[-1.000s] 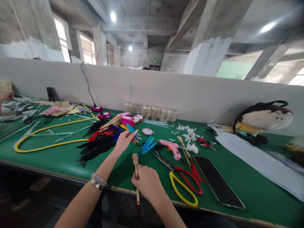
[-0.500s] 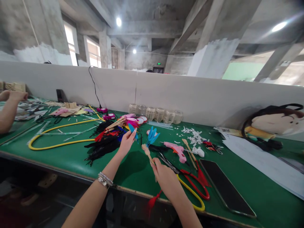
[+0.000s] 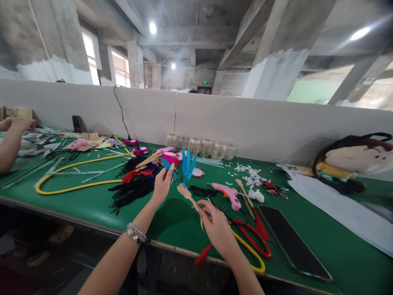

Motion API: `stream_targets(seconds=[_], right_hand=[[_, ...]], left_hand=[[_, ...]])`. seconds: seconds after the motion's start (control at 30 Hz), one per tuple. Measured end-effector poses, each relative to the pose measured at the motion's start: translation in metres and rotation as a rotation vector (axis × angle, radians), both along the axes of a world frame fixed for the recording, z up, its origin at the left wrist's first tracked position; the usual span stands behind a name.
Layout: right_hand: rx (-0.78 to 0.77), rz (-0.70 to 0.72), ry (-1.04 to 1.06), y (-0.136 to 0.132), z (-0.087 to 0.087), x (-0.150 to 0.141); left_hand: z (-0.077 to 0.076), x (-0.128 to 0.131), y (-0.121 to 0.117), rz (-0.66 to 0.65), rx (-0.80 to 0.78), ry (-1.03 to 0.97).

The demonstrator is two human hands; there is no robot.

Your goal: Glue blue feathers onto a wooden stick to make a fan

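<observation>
My right hand is closed around the handle of a flat wooden stick with a wider shaped head. Several blue feathers fan upward from that head. A red tassel hangs below the hand. My left hand pinches a separate blue feather just left of the fan. Under and right of the right hand are red-handled scissors, partly hidden. A pink glue gun lies beyond them, next to wooden sticks and a black feather.
Black feathers and pink-feathered sticks are piled left. A yellow tube curves farther left. Clear jars line the partition. A phone, paper and plush bag lie right. Another person's hand is far left.
My right hand has turned the stick so its feathers stand more upright and sit farther left, nearer the left hand. My left hand has shifted slightly left with its feather.
</observation>
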State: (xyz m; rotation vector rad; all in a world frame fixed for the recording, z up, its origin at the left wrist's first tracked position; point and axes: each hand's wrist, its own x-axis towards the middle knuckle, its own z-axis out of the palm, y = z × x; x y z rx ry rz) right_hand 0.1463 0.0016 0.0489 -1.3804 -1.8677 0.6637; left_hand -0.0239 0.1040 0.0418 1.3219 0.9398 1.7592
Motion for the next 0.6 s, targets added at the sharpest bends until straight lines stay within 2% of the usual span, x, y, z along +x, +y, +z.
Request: stream_targets(seconds=[0.27,0.6], right_hand=[[-0.047,0.017,0.143,0.003,0.0024,0.0002],[-0.065,0.037,0.119,0.0045,-0.0015,-0.0006]], left_hand=[[-0.0021,-0.0001,-0.0015,-0.001,-0.01,0.072],[-0.0033,-0.0014,-0.0016,0.01,0.009,0.106]])
